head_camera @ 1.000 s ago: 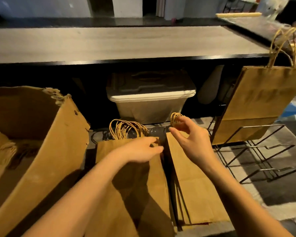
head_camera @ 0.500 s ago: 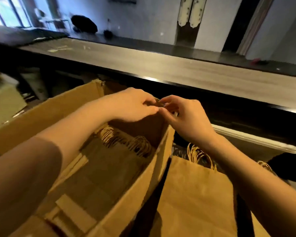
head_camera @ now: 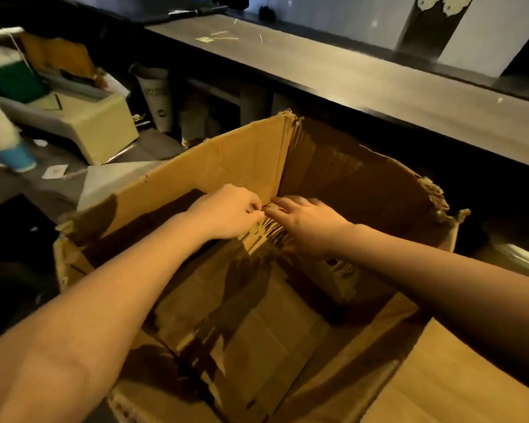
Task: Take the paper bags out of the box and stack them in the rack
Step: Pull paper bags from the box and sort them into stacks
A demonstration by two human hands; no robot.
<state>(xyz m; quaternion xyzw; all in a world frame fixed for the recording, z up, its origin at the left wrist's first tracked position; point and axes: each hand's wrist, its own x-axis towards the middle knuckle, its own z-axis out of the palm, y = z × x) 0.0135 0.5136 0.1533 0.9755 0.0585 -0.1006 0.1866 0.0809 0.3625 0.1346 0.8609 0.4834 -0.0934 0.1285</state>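
Note:
A big torn cardboard box (head_camera: 232, 160) stands open in front of me. Flat brown paper bags (head_camera: 257, 325) lie stacked inside it, their twisted paper handles (head_camera: 269, 232) bunched at the far end. Both my arms reach into the box. My left hand (head_camera: 226, 213) has its fingers curled and pinches at the handles. My right hand (head_camera: 306, 225) lies over the same bunch of handles with fingers spread and bent down among them. The rack is out of view.
A long dark wooden counter (head_camera: 364, 71) runs behind the box. To the left sit a beige tub (head_camera: 101, 126), a sleeve of paper cups (head_camera: 156, 96) and clutter. A flat paper bag (head_camera: 458, 380) lies at the lower right, outside the box.
The view has swung left from the rack and the bags on the floor to the box. Both hands have moved from the box's rim down onto the bag handles inside.

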